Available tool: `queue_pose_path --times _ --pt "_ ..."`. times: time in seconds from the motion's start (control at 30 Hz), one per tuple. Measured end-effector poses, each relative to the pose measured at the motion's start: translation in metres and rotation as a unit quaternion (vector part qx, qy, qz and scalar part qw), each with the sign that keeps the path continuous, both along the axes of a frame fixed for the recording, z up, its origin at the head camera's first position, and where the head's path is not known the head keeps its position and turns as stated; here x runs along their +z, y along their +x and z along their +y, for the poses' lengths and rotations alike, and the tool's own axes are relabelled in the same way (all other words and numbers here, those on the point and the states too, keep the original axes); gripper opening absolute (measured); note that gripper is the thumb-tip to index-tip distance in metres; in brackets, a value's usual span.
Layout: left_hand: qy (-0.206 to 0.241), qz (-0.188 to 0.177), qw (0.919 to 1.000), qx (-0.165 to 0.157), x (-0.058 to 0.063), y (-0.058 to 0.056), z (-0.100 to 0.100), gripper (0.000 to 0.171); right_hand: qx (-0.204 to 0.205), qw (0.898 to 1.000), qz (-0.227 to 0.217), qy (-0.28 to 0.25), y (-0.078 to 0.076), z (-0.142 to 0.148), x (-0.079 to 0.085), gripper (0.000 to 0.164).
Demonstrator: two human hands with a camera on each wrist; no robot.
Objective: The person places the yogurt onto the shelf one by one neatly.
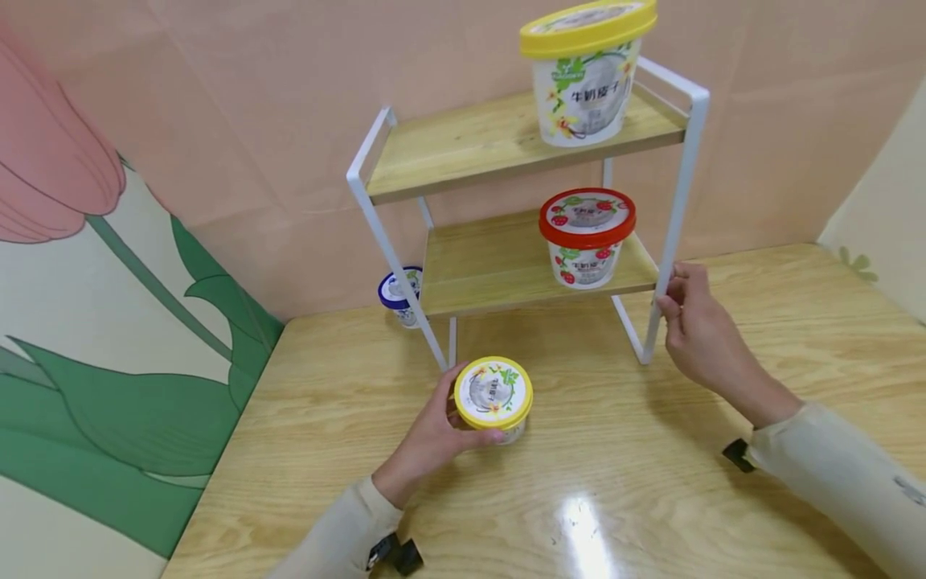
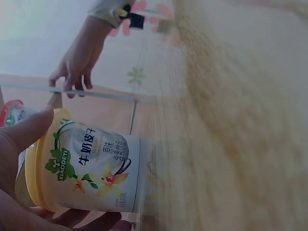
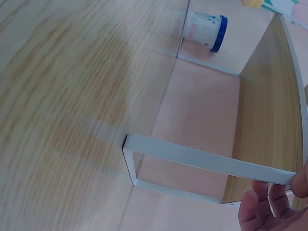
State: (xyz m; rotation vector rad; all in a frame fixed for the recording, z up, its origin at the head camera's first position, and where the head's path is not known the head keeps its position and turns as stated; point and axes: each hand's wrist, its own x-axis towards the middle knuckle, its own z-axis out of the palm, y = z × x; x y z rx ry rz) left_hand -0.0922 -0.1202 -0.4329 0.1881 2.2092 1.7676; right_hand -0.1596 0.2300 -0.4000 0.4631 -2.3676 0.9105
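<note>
My left hand (image 1: 432,426) grips a yellow-lidded paper tub (image 1: 494,394) from its left side, thumb across the front, low over the table before the shelf. The left wrist view shows the tub's printed side (image 2: 96,168) with the fingers beneath and the thumb at the lid. With thumb and fingers, my right hand (image 1: 698,330) pinches the right front leg of a two-tier shelf (image 1: 477,269) with white metal legs. A red-lidded tub (image 1: 587,237) stands on the lower board, and a second yellow-lidded tub (image 1: 589,76) on the upper one, both toward the right.
A blue-lidded tub (image 1: 402,296) stands on the table (image 1: 325,386) behind the shelf's left legs, near the back wall. A wall with painted tulips (image 1: 108,322) borders the table on the left. A pale wall (image 1: 882,201) rises at the right.
</note>
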Motion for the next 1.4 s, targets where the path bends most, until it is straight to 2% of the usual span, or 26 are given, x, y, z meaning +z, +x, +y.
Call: queue_pose_path --times 0.33,0.67,0.87,1.13,1.4 --pt "-0.003 -0.01 0.9999 0.005 0.005 -0.001 0.0 0.102 0.003 1.0 -0.005 0.002 -0.001 0.001 0.0 0.029" --pt "-0.009 0.004 0.9995 0.03 0.025 -0.002 -0.007 0.102 0.008 1.0 -0.021 -0.007 -0.003 0.0 -0.001 0.029" --pt "-0.007 0.018 0.9993 0.031 0.035 -0.004 -0.011 0.102 0.001 1.0 -0.014 -0.006 -0.003 0.0 -0.002 0.028" --pt "-0.036 0.048 0.9978 0.03 0.053 -0.003 -0.02 0.101 0.006 1.0 -0.01 -0.007 -0.002 -0.004 -0.004 0.027" --pt "-0.006 0.06 0.9979 0.023 0.066 -0.007 -0.019 0.108 0.004 1.0 -0.011 -0.003 0.0 -0.001 -0.002 0.027"
